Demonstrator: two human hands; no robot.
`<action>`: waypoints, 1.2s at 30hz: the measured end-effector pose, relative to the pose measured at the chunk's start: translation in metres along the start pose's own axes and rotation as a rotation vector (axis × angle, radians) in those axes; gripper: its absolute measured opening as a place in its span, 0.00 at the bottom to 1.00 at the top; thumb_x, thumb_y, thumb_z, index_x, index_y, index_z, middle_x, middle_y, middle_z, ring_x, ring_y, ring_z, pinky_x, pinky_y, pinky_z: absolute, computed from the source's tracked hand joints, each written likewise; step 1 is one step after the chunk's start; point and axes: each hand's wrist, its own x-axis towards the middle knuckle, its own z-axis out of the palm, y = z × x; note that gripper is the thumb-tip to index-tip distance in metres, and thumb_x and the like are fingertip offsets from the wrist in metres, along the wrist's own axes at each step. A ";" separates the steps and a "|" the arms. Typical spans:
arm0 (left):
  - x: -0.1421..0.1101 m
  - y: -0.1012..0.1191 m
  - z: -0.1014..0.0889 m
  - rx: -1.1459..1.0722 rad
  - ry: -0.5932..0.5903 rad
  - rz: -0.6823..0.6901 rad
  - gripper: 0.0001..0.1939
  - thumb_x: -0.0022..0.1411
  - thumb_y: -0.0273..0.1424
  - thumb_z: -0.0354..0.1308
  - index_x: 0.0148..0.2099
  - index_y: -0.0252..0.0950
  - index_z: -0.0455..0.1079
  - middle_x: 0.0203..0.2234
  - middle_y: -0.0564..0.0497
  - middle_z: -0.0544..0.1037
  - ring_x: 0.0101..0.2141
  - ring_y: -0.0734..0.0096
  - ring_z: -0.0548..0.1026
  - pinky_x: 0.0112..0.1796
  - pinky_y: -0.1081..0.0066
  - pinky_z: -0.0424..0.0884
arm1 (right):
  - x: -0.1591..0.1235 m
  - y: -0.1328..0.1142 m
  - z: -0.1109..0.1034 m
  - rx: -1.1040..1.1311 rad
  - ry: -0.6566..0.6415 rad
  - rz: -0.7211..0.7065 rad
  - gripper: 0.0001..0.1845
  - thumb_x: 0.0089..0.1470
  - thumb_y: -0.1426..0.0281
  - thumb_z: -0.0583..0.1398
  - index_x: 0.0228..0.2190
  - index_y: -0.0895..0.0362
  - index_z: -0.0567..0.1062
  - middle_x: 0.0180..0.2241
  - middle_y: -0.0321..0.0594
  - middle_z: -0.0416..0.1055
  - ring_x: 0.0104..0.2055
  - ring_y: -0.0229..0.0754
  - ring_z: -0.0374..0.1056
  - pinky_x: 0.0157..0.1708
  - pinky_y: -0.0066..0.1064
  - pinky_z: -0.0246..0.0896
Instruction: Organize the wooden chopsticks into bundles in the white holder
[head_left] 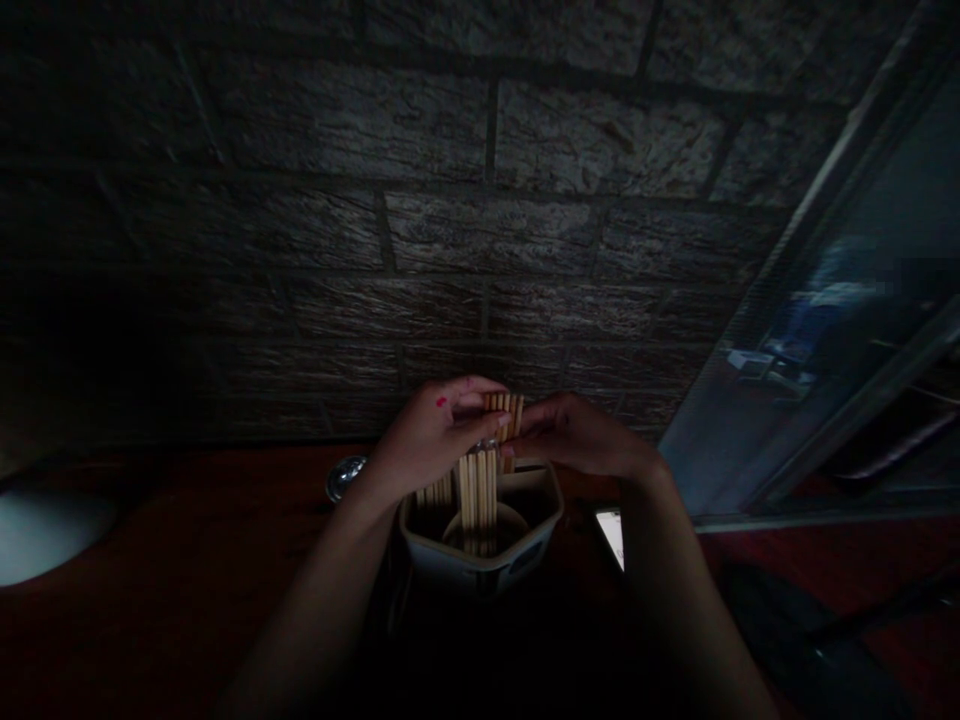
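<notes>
A row of pale wooden chopsticks (514,420) is pinched upright between both hands above a container. My left hand (442,430) closes on it from the left, thumb across the front. From the right, my right hand (574,432) has its fingers closed around the lower part of the same row. Just below, the light-coloured angular container (484,565) has another upright bundle of chopsticks (478,500) in it. More sticks (435,493) stand at its left side, partly hidden by my left wrist. Dim light blurs the finer details.
The container stands on a dark reddish table (247,560) against a stone-block wall (435,230). A shiny metal object (346,478) lies left of it, and a phone with a lit screen (612,532) lies by my right forearm. A framed glass panel (795,330) is at right.
</notes>
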 end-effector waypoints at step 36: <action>-0.001 0.003 -0.006 0.061 -0.011 -0.006 0.07 0.62 0.31 0.60 0.41 0.33 0.75 0.35 0.49 0.82 0.37 0.68 0.80 0.38 0.72 0.75 | -0.004 -0.004 -0.005 0.071 0.133 -0.112 0.12 0.51 0.62 0.66 0.35 0.58 0.80 0.36 0.39 0.79 0.40 0.41 0.74 0.44 0.34 0.67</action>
